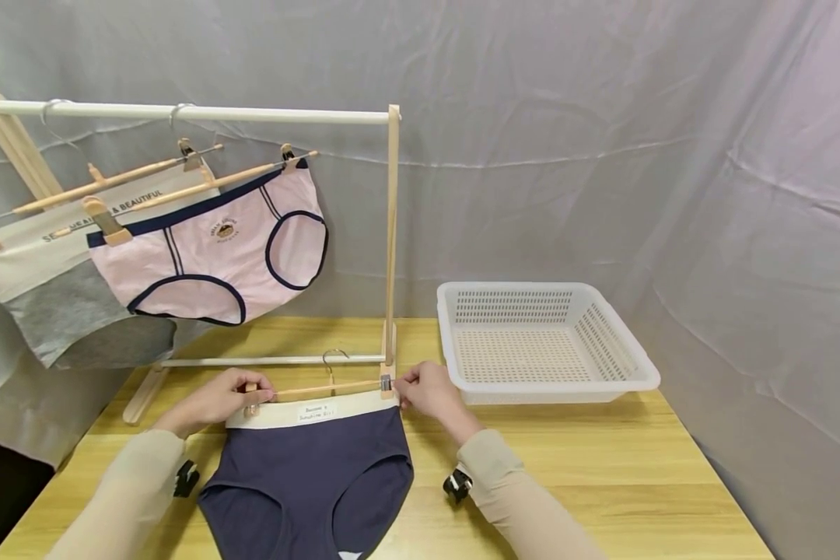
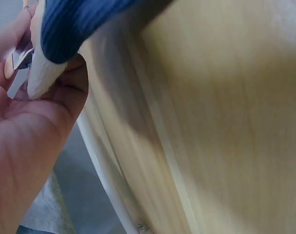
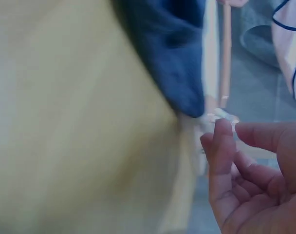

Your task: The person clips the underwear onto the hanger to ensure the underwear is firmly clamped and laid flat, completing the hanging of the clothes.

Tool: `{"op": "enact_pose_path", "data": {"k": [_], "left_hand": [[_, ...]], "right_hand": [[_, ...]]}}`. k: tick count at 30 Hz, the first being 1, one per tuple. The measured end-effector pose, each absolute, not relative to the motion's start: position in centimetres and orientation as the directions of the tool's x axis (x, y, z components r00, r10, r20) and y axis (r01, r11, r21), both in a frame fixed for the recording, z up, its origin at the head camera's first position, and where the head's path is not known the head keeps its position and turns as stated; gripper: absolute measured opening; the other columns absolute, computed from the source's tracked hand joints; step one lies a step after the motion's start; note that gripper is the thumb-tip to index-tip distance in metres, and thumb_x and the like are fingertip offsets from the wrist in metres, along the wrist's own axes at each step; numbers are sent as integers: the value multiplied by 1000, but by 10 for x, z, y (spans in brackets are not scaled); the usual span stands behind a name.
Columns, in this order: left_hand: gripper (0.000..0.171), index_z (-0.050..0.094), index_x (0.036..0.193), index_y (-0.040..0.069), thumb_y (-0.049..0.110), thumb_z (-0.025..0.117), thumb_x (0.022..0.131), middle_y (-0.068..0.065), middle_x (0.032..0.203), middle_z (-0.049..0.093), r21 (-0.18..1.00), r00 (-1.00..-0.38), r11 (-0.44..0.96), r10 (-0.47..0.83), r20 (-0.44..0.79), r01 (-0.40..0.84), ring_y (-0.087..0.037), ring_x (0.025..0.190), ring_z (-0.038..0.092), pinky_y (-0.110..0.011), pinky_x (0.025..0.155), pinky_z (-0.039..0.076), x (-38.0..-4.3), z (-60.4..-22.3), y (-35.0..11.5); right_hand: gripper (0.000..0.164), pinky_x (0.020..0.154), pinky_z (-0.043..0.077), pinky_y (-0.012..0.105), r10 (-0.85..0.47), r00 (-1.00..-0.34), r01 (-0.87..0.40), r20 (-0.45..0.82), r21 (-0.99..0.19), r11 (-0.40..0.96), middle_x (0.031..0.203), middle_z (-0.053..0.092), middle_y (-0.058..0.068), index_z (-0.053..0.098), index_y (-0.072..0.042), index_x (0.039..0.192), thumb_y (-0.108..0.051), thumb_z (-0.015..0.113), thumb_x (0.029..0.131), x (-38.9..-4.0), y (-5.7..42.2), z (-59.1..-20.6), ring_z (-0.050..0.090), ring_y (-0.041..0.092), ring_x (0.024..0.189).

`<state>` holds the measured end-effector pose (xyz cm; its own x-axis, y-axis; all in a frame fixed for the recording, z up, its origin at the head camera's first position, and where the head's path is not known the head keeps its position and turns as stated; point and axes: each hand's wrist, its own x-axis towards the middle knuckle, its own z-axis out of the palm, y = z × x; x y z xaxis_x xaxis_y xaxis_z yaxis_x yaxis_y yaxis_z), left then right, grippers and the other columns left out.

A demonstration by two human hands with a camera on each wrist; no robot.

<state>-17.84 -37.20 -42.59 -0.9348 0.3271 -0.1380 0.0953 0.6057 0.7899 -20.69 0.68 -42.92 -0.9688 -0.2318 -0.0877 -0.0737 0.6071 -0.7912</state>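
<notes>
Navy briefs [image 1: 308, 467] with a cream waistband hang from a wooden clip hanger [image 1: 350, 387], low over the table. The waistband bears small printed lettering. At its left end, my left hand [image 1: 227, 397] grips the hanger's clip [image 1: 252, 400]; in the left wrist view that hand [image 2: 33, 117] has its fingers curled around the clip and the band's corner. My right hand [image 1: 430, 395] pinches the hanger's right end, beside the other clip [image 1: 386, 386]. Thumb and forefinger of the right hand [image 3: 250, 170] come together there in the right wrist view.
A wooden rack with a white rail [image 1: 252, 114] stands at the left. Pink briefs [image 1: 231, 241] with navy trim and grey briefs [image 1: 91, 303] with a cream band hang from it on clip hangers. A white plastic basket [image 1: 546, 393] sits on the table [image 1: 602, 482] at the right.
</notes>
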Motion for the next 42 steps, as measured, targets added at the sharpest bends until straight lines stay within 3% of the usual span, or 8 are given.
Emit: {"op": "enact_pose_path", "data": {"k": [3, 7, 14, 19, 28, 33, 36, 42], "left_hand": [[16, 77, 105, 7, 20, 68, 106, -5, 85, 61, 792, -944, 603, 308, -121, 96, -13, 74, 54, -27, 66, 44, -173, -420, -372], [16, 77, 107, 6, 20, 68, 106, -2, 80, 60, 788, -954, 606, 285, -91, 106, -12, 69, 53, -28, 63, 44, -166, -413, -372], [12, 78, 103, 11, 21, 71, 104, 2, 75, 55, 724, -972, 673, 234, -13, 152, -8, 65, 48, -27, 61, 41, -154, -403, -374], [9, 78, 99, 16, 21, 72, 103, 3, 79, 57, 628, -977, 751, 199, 79, 204, -5, 69, 47, -26, 64, 38, -145, -392, -376], [8, 77, 97, 17, 16, 73, 103, 4, 85, 64, 500, -963, 829, 160, 218, 251, -4, 74, 47, -26, 65, 39, -134, -372, -380], [10, 76, 93, 17, 11, 75, 101, 6, 79, 55, 446, -934, 848, 140, 330, 285, -2, 71, 44, -26, 63, 36, -130, -361, -384], [13, 76, 90, 18, 8, 78, 97, 8, 79, 57, 393, -894, 861, 141, 425, 322, 0, 71, 45, -26, 63, 37, -129, -354, -386], [17, 76, 86, 18, 2, 81, 92, 6, 82, 65, 315, -814, 876, 135, 565, 364, 3, 74, 49, -22, 67, 39, -124, -338, -387]], "right_hand": [[22, 63, 58, 27, -272, -959, -98, -82, -804, 587, 81, 79, 13, 79, -4, 95, -22, 73, 103, -205, 3, -415, 78, 28, 72], [22, 75, 66, 39, -323, -942, -92, -88, -860, 501, 93, 79, 18, 77, 0, 105, -22, 71, 104, -202, -4, -392, 80, 28, 80], [20, 72, 64, 29, -297, -955, -148, 10, -883, 446, 100, 76, 19, 74, 0, 117, -16, 70, 105, -219, -1, -346, 76, 18, 77], [22, 76, 65, 36, -246, -961, -230, 128, -862, 452, 109, 76, 16, 71, -4, 122, -16, 71, 104, -238, 1, -313, 76, 22, 82], [41, 91, 60, 44, -202, -935, -355, 292, -761, 543, 122, 76, 9, 64, -12, 139, -31, 72, 104, -262, -7, -278, 78, 26, 99], [40, 98, 60, 44, -222, -909, -416, 353, -738, 531, 128, 76, 12, 64, -7, 139, -30, 68, 107, -272, -11, -270, 81, 26, 92], [40, 96, 61, 43, -231, -903, -429, 362, -742, 515, 130, 76, 13, 64, -6, 139, -32, 66, 109, -275, -10, -269, 81, 27, 89], [36, 96, 61, 43, -246, -887, -461, 390, -726, 510, 122, 78, 14, 69, -5, 133, -31, 68, 107, -283, -10, -271, 78, 31, 105]]}}
